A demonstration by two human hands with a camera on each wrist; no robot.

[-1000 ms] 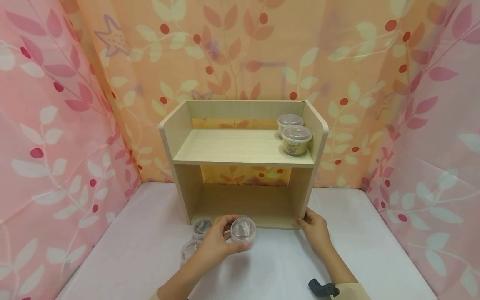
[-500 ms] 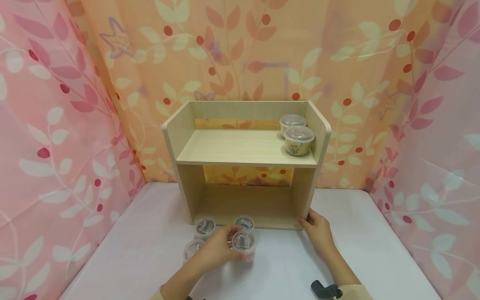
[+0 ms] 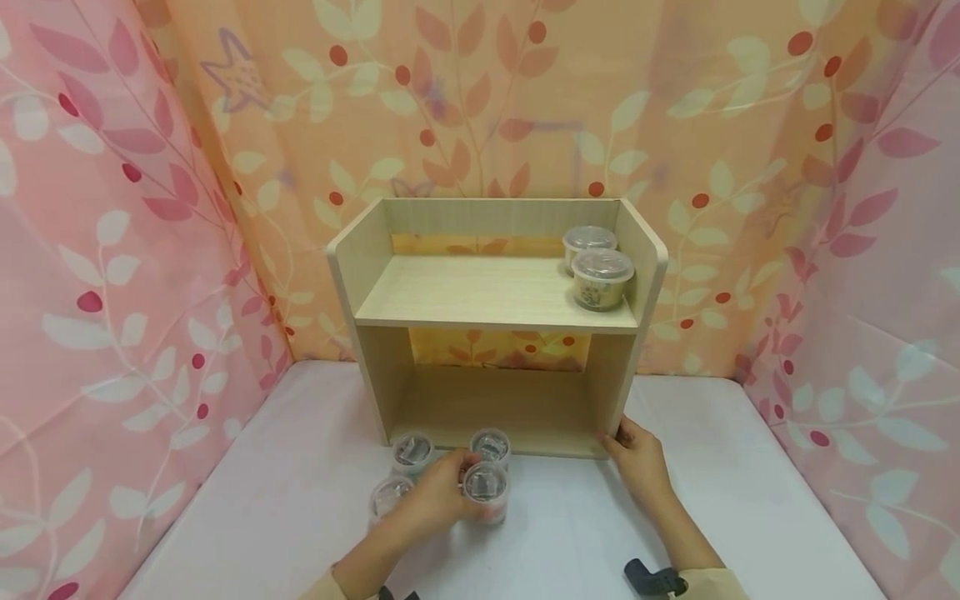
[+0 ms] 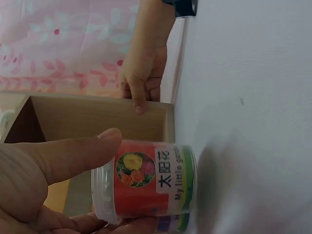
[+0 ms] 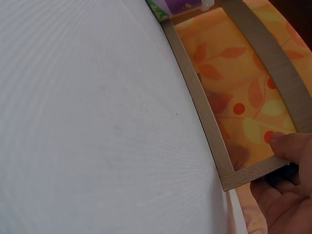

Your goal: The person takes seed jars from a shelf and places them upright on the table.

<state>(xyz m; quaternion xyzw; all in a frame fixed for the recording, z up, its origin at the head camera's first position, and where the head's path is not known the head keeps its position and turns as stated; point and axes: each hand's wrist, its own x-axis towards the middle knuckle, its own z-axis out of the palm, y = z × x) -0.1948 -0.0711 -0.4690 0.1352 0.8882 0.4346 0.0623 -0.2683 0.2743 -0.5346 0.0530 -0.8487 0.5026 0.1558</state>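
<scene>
My left hand (image 3: 438, 496) grips a small clear-lidded tub (image 4: 141, 180) with a red flower label reading "My little garden". The thumb lies along its upper side near the lid, fingers beneath in the left wrist view. Whether the tub's base touches the table cannot be told. Right behind it stands another lidded tub (image 3: 491, 446). Two more tubs are left of the hand: one near the shelf (image 3: 412, 452), one partly hidden by the wrist (image 3: 390, 497). My right hand (image 3: 641, 462) holds the lower front edge of the wooden shelf's right side panel (image 5: 258, 170).
The two-tier wooden shelf (image 3: 480, 292) stands on the white-covered table (image 3: 750, 500). On its upper board, at the right, sit two lidded tubs, one front (image 3: 602, 281) and one behind (image 3: 588, 240). Patterned curtains (image 3: 480, 100) enclose the back and sides.
The left hand's tub has come down and toward me, and the tub behind it has come into view. The right hand stays on the shelf panel. The head view has shifted slightly.
</scene>
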